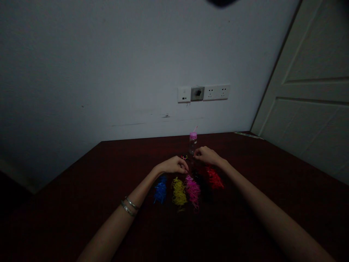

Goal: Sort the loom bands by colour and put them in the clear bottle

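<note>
My left hand [176, 165] is closed, fingertips pressed down at the far end of a pile of pink strands [193, 192]. Anything between those fingertips is too small to make out. Beside the base of a clear bottle with a pink lid and straw [193, 140], my right hand [206, 155] is curled in a pinch; what it holds is hidden. A small multicoloured bit [184, 157] lies just beyond my left hand. More thin, band-like strands lie in yellow [179, 193], blue [160, 190] and red [215, 177] piles, with a barely visible black pile [200, 178] between pink and red.
The dark reddish table [122, 160] meets a pale wall [109, 72] at its far edge. Sockets and a switch [209, 93] are set in the wall. A panelled white door [308, 94] stands at the right, with a thin strip [248, 135] at the table's back right.
</note>
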Available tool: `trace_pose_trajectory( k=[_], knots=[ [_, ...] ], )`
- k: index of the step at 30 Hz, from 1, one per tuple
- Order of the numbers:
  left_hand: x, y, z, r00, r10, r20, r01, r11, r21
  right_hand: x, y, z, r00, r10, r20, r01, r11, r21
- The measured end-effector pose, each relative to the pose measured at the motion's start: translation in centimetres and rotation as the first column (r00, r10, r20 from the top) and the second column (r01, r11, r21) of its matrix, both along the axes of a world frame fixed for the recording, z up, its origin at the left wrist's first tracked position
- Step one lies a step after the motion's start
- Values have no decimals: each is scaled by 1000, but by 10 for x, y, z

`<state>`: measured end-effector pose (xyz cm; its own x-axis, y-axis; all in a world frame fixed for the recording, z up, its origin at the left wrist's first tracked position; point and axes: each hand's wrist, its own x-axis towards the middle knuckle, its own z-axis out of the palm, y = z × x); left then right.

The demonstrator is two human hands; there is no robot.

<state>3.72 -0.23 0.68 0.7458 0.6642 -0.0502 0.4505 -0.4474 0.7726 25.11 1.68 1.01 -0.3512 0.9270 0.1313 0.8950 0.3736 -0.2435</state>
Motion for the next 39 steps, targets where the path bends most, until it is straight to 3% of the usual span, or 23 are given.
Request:
trace_pose_trajectory(
  k=[5,10,14,21,28,31,35,39],
  knots=[
    [-12,17,-7,965,202,166,-210,977,35,-4,0,-3,999,17,28,-16,999,-30],
    [-30,33,-17,854,465,233,-482,876,15,-10,-1,-11,998,35,42,-34,998,-44],
    [-45,42,-25,768,582,265,-598,801,-25,-16,-4,-13,997,48,54,-45,998,-43],
    [-58,52,-41,718,644,264,-645,759,-94,-20,-9,-12,996,10,84,-8,1000,-23],
    [-59,52,-45,742,608,282,-616,785,-72,-15,-5,-13,999,21,32,-21,1000,-16],
    [-60,52,-46,736,603,307,-614,786,-70,-7,-2,-5,995,83,-49,-88,991,-104],
    [-59,51,-46,730,606,316,-618,783,-74,0,0,3,968,190,-162,-228,938,-261],
    [-58,51,-45,722,611,323,-624,778,-77,-3,-2,2,965,206,-163,-246,926,-286]
  ],
)
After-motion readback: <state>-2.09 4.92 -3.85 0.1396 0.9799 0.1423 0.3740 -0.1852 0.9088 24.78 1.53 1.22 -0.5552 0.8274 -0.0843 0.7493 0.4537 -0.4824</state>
